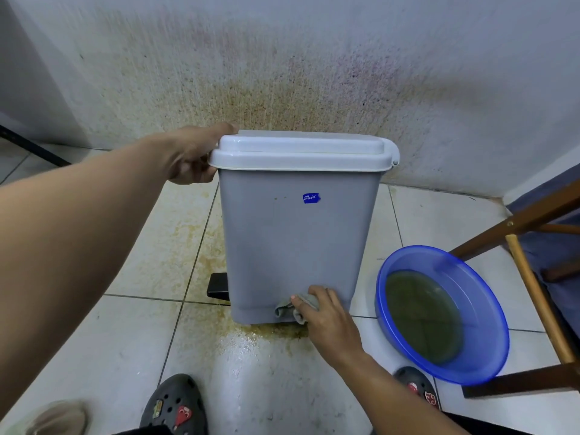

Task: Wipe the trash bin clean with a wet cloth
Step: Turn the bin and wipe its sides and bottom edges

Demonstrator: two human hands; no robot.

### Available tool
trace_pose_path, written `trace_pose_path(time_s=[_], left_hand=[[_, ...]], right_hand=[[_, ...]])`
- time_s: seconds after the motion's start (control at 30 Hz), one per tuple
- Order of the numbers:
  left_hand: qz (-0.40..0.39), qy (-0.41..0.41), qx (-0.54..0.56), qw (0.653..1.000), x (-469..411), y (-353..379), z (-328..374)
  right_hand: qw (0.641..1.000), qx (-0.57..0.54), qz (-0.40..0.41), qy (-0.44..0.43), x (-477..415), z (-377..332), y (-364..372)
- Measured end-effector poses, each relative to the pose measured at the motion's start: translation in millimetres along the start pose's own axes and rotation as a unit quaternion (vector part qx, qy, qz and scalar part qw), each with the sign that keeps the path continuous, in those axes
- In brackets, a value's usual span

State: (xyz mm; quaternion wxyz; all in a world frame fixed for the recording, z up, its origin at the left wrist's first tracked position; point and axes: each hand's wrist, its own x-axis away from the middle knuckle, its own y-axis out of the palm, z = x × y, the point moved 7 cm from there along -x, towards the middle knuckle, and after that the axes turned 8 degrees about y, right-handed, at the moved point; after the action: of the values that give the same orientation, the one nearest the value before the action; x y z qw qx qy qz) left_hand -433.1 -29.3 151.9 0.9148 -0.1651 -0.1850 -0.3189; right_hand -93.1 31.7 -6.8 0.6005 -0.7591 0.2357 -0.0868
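A grey trash bin (292, 243) with a white lid (301, 150) stands upright on the tiled floor against a stained wall. A small blue sticker (311, 198) sits on its near side, and a black pedal (218, 285) sticks out at its lower left. My left hand (193, 155) grips the lid's left edge. My right hand (329, 315) presses a bunched grey cloth (295, 307) against the bottom edge of the bin's near side.
A blue basin (489, 365) holding murky greenish water sits on the floor to the right of the bin. A wooden chair frame (533, 277) stands at the far right. Brown stains and a wet patch (257, 346) mark the tiles. My two dark clogs (175, 406) are at the bottom.
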Motion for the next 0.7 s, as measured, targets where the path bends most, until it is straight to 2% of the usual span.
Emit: trace_pose_path(time_s=[0.13,0.23,0.3,0.57,0.7], left_hand=[[0.001,0.004,0.000,1.000,1.3,0.9,0.2],[-0.002,0.004,0.001,1.000,1.9,1.6,0.7],[-0.007,0.003,0.001,1.000,1.8,2.5,0.6],[-0.025,0.003,0.008,1.000,2.4,-0.8,2.9],[-0.028,0.002,0.016,0.999,2.9,-0.1,1.8]], right_hand=[[0.984,-0.118,0.130,0.037,-22.6,4.1,-54.4],[0.945,-0.159,0.266,0.108,-67.5,12.1,-114.5],[0.926,-0.165,0.315,0.129,-97.3,15.1,-145.6],[0.941,-0.158,0.295,0.047,-138.3,-28.8,-156.9],[0.960,-0.130,0.248,0.009,-144.2,-60.6,-149.7]])
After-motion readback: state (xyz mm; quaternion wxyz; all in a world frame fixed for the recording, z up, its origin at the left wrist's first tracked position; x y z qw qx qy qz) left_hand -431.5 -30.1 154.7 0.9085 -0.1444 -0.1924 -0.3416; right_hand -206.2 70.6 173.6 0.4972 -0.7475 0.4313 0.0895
